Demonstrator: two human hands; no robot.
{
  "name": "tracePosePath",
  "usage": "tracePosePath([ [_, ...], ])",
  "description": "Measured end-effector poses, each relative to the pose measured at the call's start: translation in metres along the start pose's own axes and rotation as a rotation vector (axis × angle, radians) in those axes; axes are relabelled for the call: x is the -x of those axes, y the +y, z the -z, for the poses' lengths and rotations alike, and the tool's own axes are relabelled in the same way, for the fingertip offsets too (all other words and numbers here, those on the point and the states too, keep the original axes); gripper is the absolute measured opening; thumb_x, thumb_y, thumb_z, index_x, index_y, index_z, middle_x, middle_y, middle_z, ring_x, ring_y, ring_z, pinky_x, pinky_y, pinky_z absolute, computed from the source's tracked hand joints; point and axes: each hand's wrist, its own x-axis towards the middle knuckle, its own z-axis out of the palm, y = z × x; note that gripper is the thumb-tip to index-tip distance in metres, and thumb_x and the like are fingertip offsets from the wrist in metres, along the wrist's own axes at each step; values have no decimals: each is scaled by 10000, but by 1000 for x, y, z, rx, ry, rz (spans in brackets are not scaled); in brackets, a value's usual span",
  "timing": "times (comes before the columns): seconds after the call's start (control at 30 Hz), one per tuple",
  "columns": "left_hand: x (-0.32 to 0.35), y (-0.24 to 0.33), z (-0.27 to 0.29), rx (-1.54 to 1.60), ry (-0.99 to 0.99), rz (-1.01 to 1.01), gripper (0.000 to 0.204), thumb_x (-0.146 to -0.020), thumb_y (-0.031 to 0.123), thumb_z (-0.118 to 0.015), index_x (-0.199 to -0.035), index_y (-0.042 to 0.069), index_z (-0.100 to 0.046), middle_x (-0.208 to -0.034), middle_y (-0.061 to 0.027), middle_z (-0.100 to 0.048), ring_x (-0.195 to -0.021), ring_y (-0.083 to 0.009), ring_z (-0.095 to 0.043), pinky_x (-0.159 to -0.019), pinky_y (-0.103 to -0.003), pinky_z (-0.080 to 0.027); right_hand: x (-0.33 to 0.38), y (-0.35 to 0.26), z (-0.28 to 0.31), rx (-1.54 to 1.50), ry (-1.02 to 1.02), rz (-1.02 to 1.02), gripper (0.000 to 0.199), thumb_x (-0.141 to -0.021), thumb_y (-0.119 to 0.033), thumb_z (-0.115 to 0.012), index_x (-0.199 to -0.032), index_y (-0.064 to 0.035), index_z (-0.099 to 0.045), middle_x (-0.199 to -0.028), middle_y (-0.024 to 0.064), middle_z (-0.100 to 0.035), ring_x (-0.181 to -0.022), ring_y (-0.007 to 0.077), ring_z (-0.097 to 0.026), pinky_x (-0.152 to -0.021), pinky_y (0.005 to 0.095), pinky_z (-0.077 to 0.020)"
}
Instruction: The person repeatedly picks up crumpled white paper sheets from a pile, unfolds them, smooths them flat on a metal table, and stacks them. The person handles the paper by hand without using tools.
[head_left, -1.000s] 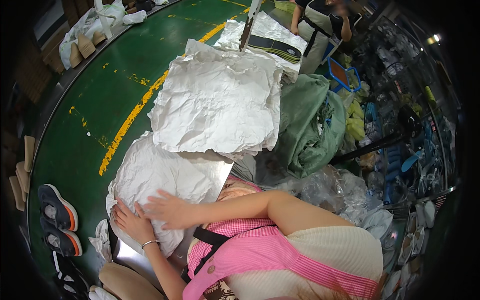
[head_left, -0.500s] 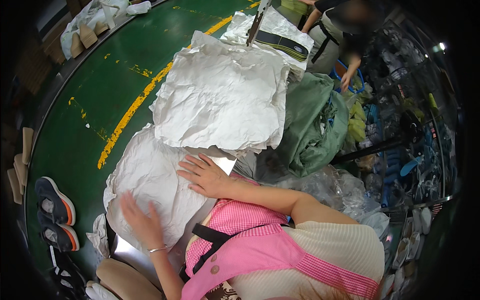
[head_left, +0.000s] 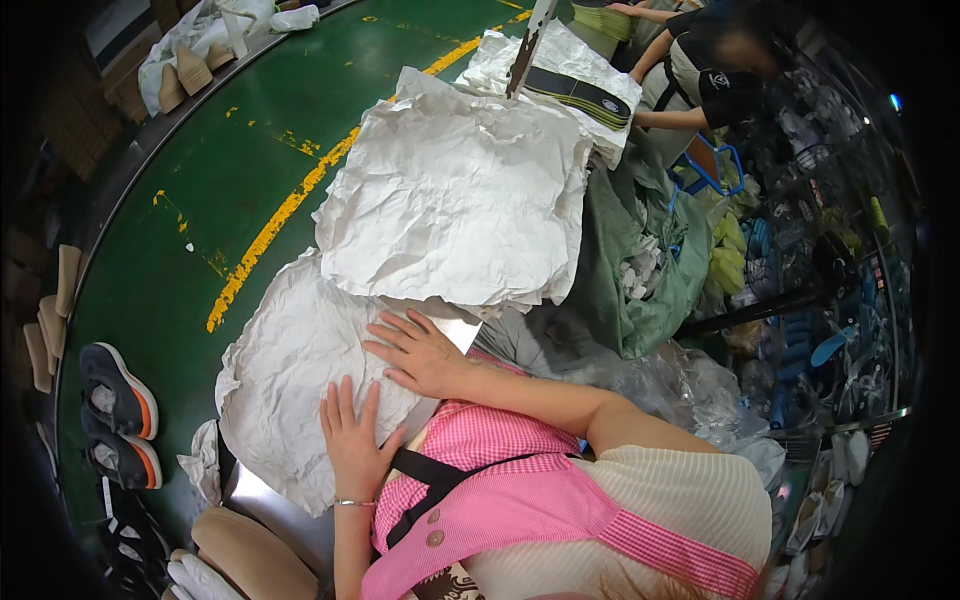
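A crumpled sheet of white paper [head_left: 285, 370] lies spread before me on a shiny metal surface [head_left: 265, 500]. My left hand [head_left: 358, 437] rests flat on its near right part, fingers spread and pointing away from me. Just beyond it, my right hand [head_left: 420, 355] lies with fingers apart on the paper's right edge. Neither hand grips anything. Behind this sheet sits a thick stack of wrinkled white paper [head_left: 455, 200]. Its lower edge comes close to my right fingertips.
Dark shoes with orange trim [head_left: 122, 390] stand at the left. Dark insoles [head_left: 575, 95] lie on paper at the back, beside a metal post [head_left: 530, 45]. A green sack [head_left: 640, 270] bulges at the right. A co-worker [head_left: 690, 80] is beyond it, near a blue-rimmed basket [head_left: 722, 165].
My left hand has moved right across the sheet, from its left part to beside my right hand. My right hand stays in place. The co-worker's arm has lifted away from the basket.
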Motion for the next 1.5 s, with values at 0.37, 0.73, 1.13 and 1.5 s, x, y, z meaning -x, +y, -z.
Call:
tracePosePath([
  [0.37,9,-7,-3,86,65,-33,564,-773,193,-765,-1285,41,-585,-1467,-170,-431,-1385,-422,-356,-1117,-518,-333,3,2,-4,30,18,23,562,-906,-300,-620,-1426,-132,-492,-1508,108,-424,-1429,319,-337,-1163,540,-255],
  [0.73,9,-4,-1,-14,129,-84,514,-766,141,-742,-1241,15,-589,-1426,-176,-464,-1352,-422,-390,-1089,-529,-362,1,0,-3,17,16,18,564,-902,-286,-624,-1426,-124,-492,-1508,109,-424,-1435,324,-326,-1170,537,-242],
  [1.13,1,-11,-24,-175,208,40,531,-757,32,-619,-1283,0,-555,-1351,-176,-541,-1235,-364,-517,-1039,-478,-411,0,1,-6,-80,37,7,568,-888,-277,-635,-1424,-137,-509,-1515,113,-418,-1437,352,-317,-1158,556,-249],
  [1.5,-9,-7,-17,-171,225,94,534,-750,78,-665,-1273,27,-572,-1295,-144,-571,-1183,-335,-538,-985,-454,-429,-4,3,-17,-166,91,14,544,-876,-234,-642,-1394,-111,-527,-1490,138,-438,-1420,370,-335,-1150,549,-266],
])
